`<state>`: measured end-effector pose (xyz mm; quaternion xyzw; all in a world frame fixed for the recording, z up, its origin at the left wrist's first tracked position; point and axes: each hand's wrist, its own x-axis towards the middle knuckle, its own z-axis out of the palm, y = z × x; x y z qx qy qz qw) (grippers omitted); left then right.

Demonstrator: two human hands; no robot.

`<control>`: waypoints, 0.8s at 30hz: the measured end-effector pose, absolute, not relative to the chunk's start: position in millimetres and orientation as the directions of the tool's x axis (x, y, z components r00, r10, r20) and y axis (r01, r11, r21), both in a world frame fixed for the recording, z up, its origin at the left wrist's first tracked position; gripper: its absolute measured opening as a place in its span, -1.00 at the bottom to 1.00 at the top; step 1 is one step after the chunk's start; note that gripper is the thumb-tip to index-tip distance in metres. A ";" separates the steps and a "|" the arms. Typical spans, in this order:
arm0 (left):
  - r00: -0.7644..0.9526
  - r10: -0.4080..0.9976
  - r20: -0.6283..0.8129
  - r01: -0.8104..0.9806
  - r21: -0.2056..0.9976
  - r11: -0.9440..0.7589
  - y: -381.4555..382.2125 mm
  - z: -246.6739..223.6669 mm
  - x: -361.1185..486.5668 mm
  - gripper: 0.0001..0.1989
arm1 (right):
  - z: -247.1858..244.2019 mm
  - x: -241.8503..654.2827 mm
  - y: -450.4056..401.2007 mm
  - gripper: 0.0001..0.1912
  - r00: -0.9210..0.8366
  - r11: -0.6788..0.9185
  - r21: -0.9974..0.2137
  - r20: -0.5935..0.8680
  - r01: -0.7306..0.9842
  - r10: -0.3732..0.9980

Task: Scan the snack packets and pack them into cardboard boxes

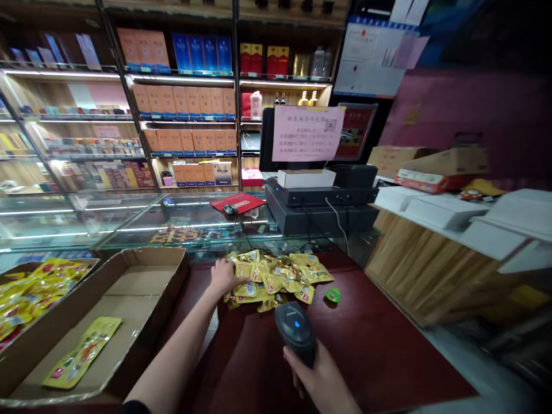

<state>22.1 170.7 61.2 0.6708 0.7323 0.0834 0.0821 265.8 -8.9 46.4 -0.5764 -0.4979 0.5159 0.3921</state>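
Note:
A heap of yellow foil snack packets (276, 276) lies on the dark red tabletop (379, 351). At the heap's left edge, my left hand (225, 277) rests against the packets, thumb apart from the fingers; its fingertips are partly hidden. My right hand (321, 374) is wrapped round the handle of a black barcode scanner (295, 329) with a small blue light on top. The scanner is held just in front of the heap, its head towards the packets. A small green item (333, 295) sits right of the heap.
At left stands an open cardboard box (149, 276) with one long yellow packet (84, 353) inside; another box beyond it holds many yellow packets (38, 290). A glass counter (138, 230), mouse (230, 210) and monitor with a pink notice (307, 135) stand behind. White boxes (448, 210) are at right.

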 end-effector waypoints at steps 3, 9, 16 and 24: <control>-0.120 0.991 0.063 0.944 0.317 0.094 162.1 58.1 22.0 -0.49 | 45.0 263.4 -10.4 -0.45 -0.039 -0.198 -0.965 -0.208 0.169 0.977; -0.235 0.958 0.162 0.860 0.494 0.128 122.4 62.3 9.4 -0.68 | 40.5 258.8 -12.5 -0.48 -0.089 -0.204 -0.959 -0.224 0.195 0.970; -0.317 0.946 0.065 0.308 0.951 0.038 72.3 39.0 -1.3 -0.64 | 38.7 249.2 -14.7 -0.53 -0.159 -0.178 -0.953 -0.220 0.244 0.962; -0.274 0.887 -0.372 -0.472 0.856 0.213 45.9 30.7 20.7 -0.54 | 43.6 237.0 -26.3 -0.62 -0.207 -0.139 -0.960 -0.192 0.243 0.959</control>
